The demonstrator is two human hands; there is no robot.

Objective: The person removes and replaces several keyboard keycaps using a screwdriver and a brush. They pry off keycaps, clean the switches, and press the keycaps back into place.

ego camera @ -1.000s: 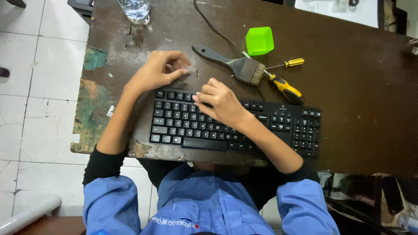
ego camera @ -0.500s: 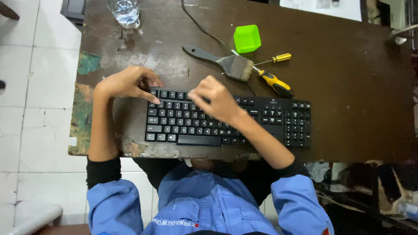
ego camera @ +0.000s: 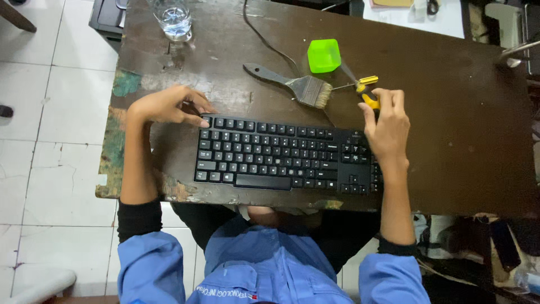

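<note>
A black keyboard (ego camera: 281, 153) lies flat near the front edge of a worn dark wooden table (ego camera: 450, 112). My left hand (ego camera: 166, 105) rests at the keyboard's top left corner, fingers curled and touching that corner. My right hand (ego camera: 386, 127) is at the keyboard's top right, its fingers closing around the yellow-and-black handle of a screwdriver (ego camera: 368, 95). A second, thinner screwdriver with a yellow handle (ego camera: 360, 83) lies just behind it.
A paintbrush with a dark handle (ego camera: 295, 84) lies behind the keyboard. A small green plastic box (ego camera: 324, 55) stands behind the brush, beside a black cable (ego camera: 264, 39). A glass of water (ego camera: 173, 17) is at the far left corner. White papers (ego camera: 416, 11) lie at the back.
My right hand has left the middle of the keyboard and moved right to the yellow-and-black screwdriver. My left hand stayed by the keyboard's top left corner.
</note>
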